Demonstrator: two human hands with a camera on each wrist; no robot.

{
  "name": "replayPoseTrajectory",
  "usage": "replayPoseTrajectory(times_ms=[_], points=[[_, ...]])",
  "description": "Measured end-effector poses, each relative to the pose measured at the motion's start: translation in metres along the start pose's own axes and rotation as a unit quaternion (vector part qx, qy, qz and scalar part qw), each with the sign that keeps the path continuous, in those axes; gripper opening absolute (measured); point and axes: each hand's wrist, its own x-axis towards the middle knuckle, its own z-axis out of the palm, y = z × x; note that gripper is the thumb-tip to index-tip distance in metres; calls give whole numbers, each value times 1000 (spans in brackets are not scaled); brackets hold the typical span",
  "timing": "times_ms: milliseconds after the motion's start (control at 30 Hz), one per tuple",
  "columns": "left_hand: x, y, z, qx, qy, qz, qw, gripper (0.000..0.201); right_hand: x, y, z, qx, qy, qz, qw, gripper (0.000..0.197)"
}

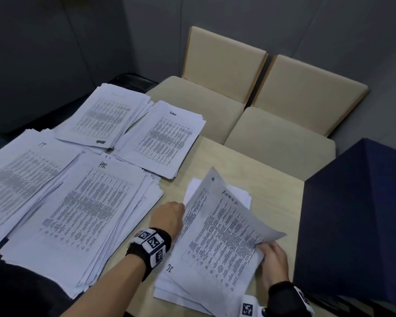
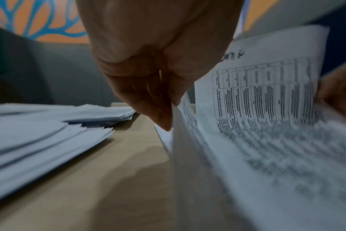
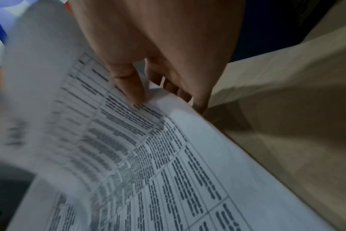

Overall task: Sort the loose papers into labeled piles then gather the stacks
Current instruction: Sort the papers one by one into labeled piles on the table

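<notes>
Nearest the lens, the unsorted pile (image 1: 206,280) lies at the near edge of the worktop (image 1: 272,177), and everything else is placed from it. Far left of that pile sits the IT stack (image 1: 21,177), then the HR stack (image 1: 85,211) just left of it; beyond these lie an unlabelled stack (image 1: 101,117) and the Admin stack (image 1: 162,140). Left of the pile's edge, the left hand (image 1: 168,217) pinches the raised top sheet (image 1: 226,216) between thumb and fingers (image 2: 158,112). At the pile's right edge, the right hand (image 1: 273,257) grips the same sheet's corner, thumb on top, fingers (image 3: 132,87) curled beneath. Right of the pile stands a dark blue box (image 1: 357,220). To do this lift well, I judge the hands should peel one sheet only, read its handwritten heading, which is too blurred here to make out, and keep the sheets below flat while carrying it leftward to the matching stack.
</notes>
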Motion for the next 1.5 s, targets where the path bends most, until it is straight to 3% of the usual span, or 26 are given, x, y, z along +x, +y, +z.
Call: replayPoseTrajectory(times_ms=[67,167,300,367,433,467,567,600,700,800,933,1067,1167,1233,1300,1367,1433,1500], points=[[-6,-1,0,-126,29,-1,992,16,0,-4,4,18,-13,-5,1000,18],[-15,-3,-2,-347,1,-17,938,26,4,-3,4,55,-39,-22,997,5],[-20,-6,-7,-520,-102,-35,847,28,7,-2,2,17,-69,-22,997,27],[-19,-8,-6,-545,-125,-34,829,31,9,-3,3,2,-67,-22,997,40],[-16,-9,-1,-535,-136,-49,833,33,8,-4,2,-1,-59,-27,998,30],[-13,-8,3,-508,-130,-76,848,32,6,-4,0,2,-56,-25,998,24],[-8,-5,15,-316,-51,-193,928,14,2,-3,-6,29,-60,-18,998,33],[-9,-2,16,-238,-51,-214,946,18,1,-3,-8,33,-60,-18,998,32],[-10,6,21,-152,-94,-212,961,24,3,0,-11,19,-46,-13,999,22],[-7,6,21,-163,-59,-216,961,22,5,4,-14,26,-60,-14,998,25],[-2,-1,11,-69,-54,-144,986,44,0,-5,-13,49,-41,-20,998,26],[-2,3,-12,43,-57,-74,995,46,-2,-5,-8,46,-31,1,998,26],[-7,7,-23,-9,-16,-22,1000,40,-1,-6,-1,105,-48,63,991,17],[-11,8,-23,-134,-3,4,991,30,3,-4,2,135,-39,96,985,10],[-16,7,-19,-306,-23,5,952,22,6,-1,3,143,-29,96,985,17],[-19,6,-16,-439,-96,14,893,27,3,-4,2,131,-41,78,987,11],[-18,5,-8,-485,-153,-17,861,34,-2,-8,-1,101,-27,31,994,25],[-13,3,3,-422,-136,-88,892,35,-8,-12,-1,103,-35,-1,994,29]])
